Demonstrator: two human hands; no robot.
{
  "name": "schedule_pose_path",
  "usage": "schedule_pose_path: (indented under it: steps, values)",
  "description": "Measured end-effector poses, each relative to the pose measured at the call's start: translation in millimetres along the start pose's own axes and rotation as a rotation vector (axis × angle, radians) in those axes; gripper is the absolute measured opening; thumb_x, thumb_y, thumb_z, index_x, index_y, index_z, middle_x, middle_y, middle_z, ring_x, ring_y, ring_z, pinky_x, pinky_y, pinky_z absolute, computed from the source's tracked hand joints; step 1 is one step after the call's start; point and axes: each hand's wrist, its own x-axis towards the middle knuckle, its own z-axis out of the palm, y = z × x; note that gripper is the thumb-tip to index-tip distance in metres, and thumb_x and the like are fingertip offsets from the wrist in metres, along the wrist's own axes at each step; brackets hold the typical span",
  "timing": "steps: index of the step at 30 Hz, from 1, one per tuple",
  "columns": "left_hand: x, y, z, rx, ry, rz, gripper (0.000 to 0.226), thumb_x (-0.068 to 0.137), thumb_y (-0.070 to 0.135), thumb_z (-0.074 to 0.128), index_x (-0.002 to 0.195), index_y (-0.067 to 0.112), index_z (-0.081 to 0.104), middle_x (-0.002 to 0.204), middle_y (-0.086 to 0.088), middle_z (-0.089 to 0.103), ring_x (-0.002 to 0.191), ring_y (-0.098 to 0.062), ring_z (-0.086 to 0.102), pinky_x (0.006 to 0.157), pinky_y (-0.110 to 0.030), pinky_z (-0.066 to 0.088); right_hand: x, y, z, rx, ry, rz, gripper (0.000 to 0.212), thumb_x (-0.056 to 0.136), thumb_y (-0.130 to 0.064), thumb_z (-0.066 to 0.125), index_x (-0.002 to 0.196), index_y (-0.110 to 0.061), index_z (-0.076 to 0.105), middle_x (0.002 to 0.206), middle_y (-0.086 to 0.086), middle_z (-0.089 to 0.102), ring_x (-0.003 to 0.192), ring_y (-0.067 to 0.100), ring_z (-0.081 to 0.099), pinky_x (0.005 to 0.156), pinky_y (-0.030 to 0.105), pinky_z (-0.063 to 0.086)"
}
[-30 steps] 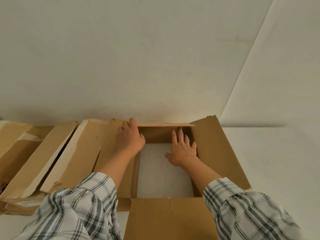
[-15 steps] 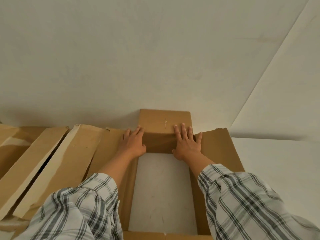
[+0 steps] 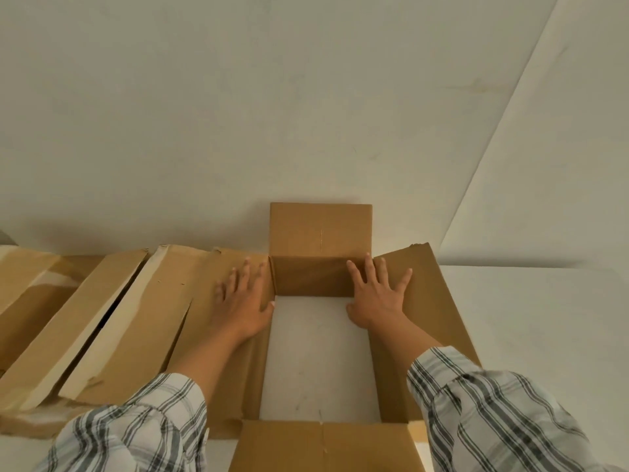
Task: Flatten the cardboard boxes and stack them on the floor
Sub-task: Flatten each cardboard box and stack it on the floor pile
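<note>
A brown cardboard box [image 3: 320, 229] stands open on the white floor against the wall, with no bottom, so the floor shows through its middle. Its far flap stands up against the wall and its near flap [image 3: 323, 444] lies towards me. My left hand [image 3: 243, 301] rests flat with spread fingers on the box's left flap. My right hand [image 3: 377, 294] lies flat with spread fingers over the far right corner, on the right flap [image 3: 432, 301]. Neither hand curls round anything.
Several other cardboard boxes [image 3: 112, 321] lie slanted and partly collapsed to the left, one touching the open box. A white wall [image 3: 238, 114] rises just behind. White floor [image 3: 531, 318] stretches to the right, where a second wall meets the first.
Both hands moved from inside the box at its far wall outward onto the side flaps. The far flap swung up against the wall and the side flaps spread flatter.
</note>
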Motion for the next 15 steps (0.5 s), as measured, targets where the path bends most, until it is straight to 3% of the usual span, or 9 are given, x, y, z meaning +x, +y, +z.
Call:
schedule_pose_path:
  steps: [3, 6, 8, 9, 11, 12, 13, 15]
  values:
    - [-36.2, -14.0, -6.2, -0.026, 0.056, -0.129, 0.081, 0.098, 0.056, 0.035, 0.155, 0.027, -0.014, 0.162, -0.01, -0.021, 0.149, -0.039, -0.004, 0.119, -0.055, 0.005, -38.3, 18.3, -4.5, 0.0, 0.076, 0.092, 0.081, 0.096, -0.048, 0.044, 0.157, -0.033, -0.008, 0.163, 0.007, -0.019, 0.148, 0.036, -0.02, 0.103, 0.079, -0.012]
    - [-70.8, -25.4, -13.4, -0.075, 0.061, -0.238, 0.081, 0.097, 0.056, 0.037, 0.156, 0.022, -0.008, 0.163, -0.012, -0.012, 0.146, -0.04, 0.011, 0.116, -0.055, 0.021, -80.4, 39.9, -9.7, 0.009, 0.096, 0.2, 0.082, 0.096, -0.055, 0.043, 0.156, -0.033, -0.008, 0.163, 0.007, -0.021, 0.148, 0.039, -0.018, 0.102, 0.08, -0.008]
    - [-94.4, -28.0, -17.0, -0.151, 0.086, -0.306, 0.08, 0.097, 0.051, 0.043, 0.156, 0.021, -0.003, 0.161, -0.013, 0.003, 0.138, -0.042, 0.029, 0.106, -0.053, 0.037, -112.1, 54.9, -10.3, 0.087, 0.084, 0.287, 0.081, 0.096, -0.054, 0.044, 0.156, -0.034, -0.006, 0.163, 0.006, -0.021, 0.149, 0.043, -0.004, 0.107, 0.076, 0.006]
    - [-104.2, -28.6, -17.6, -0.209, 0.101, -0.345, 0.08, 0.097, 0.047, 0.048, 0.155, 0.02, 0.0, 0.157, -0.015, 0.014, 0.13, -0.042, 0.039, 0.098, -0.052, 0.043, -127.4, 61.9, -10.3, 0.148, 0.072, 0.325, 0.078, 0.096, -0.052, 0.044, 0.156, -0.035, -0.003, 0.163, 0.006, -0.019, 0.147, 0.044, 0.011, 0.108, 0.07, 0.019]
    - [-122.2, -28.1, -20.7, -0.311, 0.143, -0.438, 0.075, 0.095, 0.038, 0.054, 0.151, 0.016, 0.01, 0.143, -0.018, 0.035, 0.114, -0.041, 0.052, 0.086, -0.049, 0.049, -153.7, 73.0, -7.4, 0.261, 0.049, 0.369, 0.071, 0.097, -0.046, 0.045, 0.154, -0.033, 0.005, 0.163, 0.009, -0.001, 0.129, 0.04, 0.045, 0.094, 0.051, 0.043]
    - [-130.3, -26.6, -24.3, -0.346, 0.175, -0.473, 0.067, 0.094, 0.033, 0.056, 0.147, 0.012, 0.02, 0.136, -0.018, 0.043, 0.109, -0.041, 0.055, 0.083, -0.048, 0.05, -165.9, 76.8, -5.5, 0.297, 0.051, 0.374, 0.065, 0.098, -0.044, 0.044, 0.152, -0.031, 0.01, 0.157, 0.012, 0.016, 0.116, 0.037, 0.055, 0.082, 0.044, 0.046]
    - [-137.0, -24.0, -29.0, -0.373, 0.212, -0.494, 0.057, 0.094, 0.027, 0.056, 0.141, 0.009, 0.031, 0.128, -0.018, 0.051, 0.104, -0.041, 0.058, 0.08, -0.048, 0.051, -177.0, 79.0, -3.8, 0.319, 0.065, 0.366, 0.058, 0.098, -0.042, 0.044, 0.148, -0.03, 0.017, 0.145, 0.012, 0.032, 0.105, 0.034, 0.06, 0.074, 0.04, 0.046]
    - [-149.5, -13.5, -42.2, -0.419, 0.279, -0.492, 0.034, 0.094, 0.019, 0.055, 0.126, 0.008, 0.05, 0.114, -0.018, 0.061, 0.097, -0.04, 0.06, 0.078, -0.046, 0.052, -194.8, 78.6, -3.4, 0.342, 0.134, 0.329, 0.047, 0.098, -0.038, 0.046, 0.14, -0.028, 0.027, 0.124, 0.01, 0.043, 0.091, 0.03, 0.061, 0.067, 0.037, 0.045]
